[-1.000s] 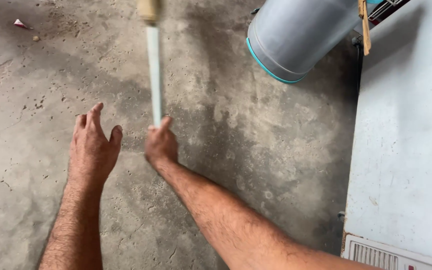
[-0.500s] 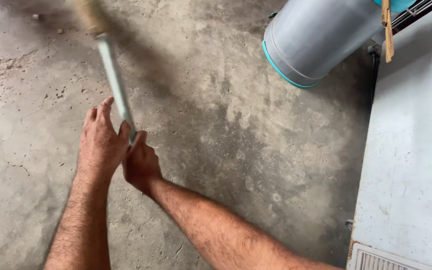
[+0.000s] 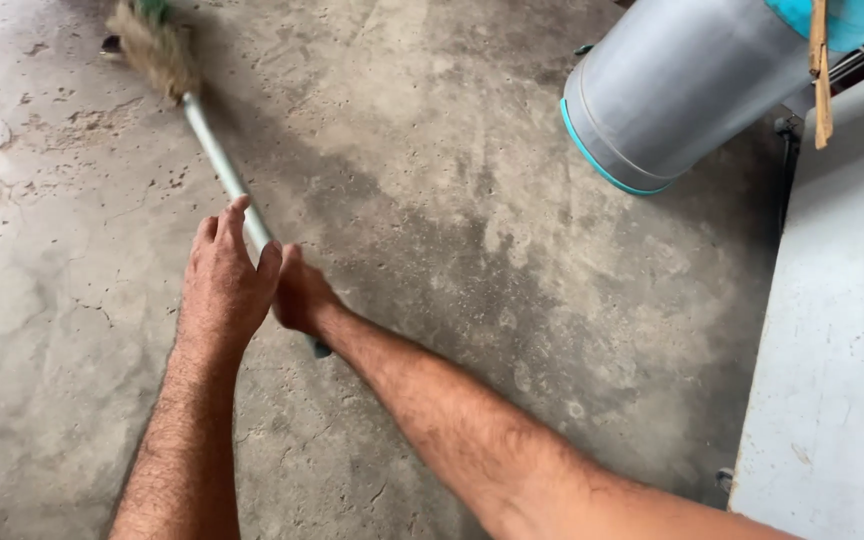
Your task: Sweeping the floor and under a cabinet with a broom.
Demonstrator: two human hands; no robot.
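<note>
Broom point(image 3: 214, 160) in both hands, head view, looking down at a bare concrete floor point(image 3: 432, 200). Pale green handle runs diagonally from lower centre up toward the upper left corner. Bristle head point(image 3: 152, 45), straw-coloured and blurred, rests on or just above the floor near the top left edge; whether it touches the floor I cannot tell. A small dark scrap lies just left of the bristles.

Left hand point(image 3: 224, 285): wrapped around the handle from the left side, back of the hand toward the camera, fingers curled over the shaft, fingertips reaching the upper side. Closed in a grip on the handle.

Right hand point(image 3: 302, 298): just beside the left hand and touching it, lower on the shaft, fist closed around the handle. The butt end of the handle point(image 3: 320, 349) shows as a short dark stub just below this hand. Right forearm extends in from the lower right; left forearm comes up from the bottom edge.

Floor: grey, stained, with fine cracks and pitting; lighter dusty patch at left, darker band across the middle.

Surroundings: grey plastic bin point(image 3: 682, 90) with a turquoise rim lies tilted at upper right, well apart from the hands, its rim facing down-left. A thin wooden strip point(image 3: 820, 70) hangs in front of it. Pale grey flat panel point(image 3: 842, 350) fills the right edge, scuffed; its lower edge meets the floor.
</note>
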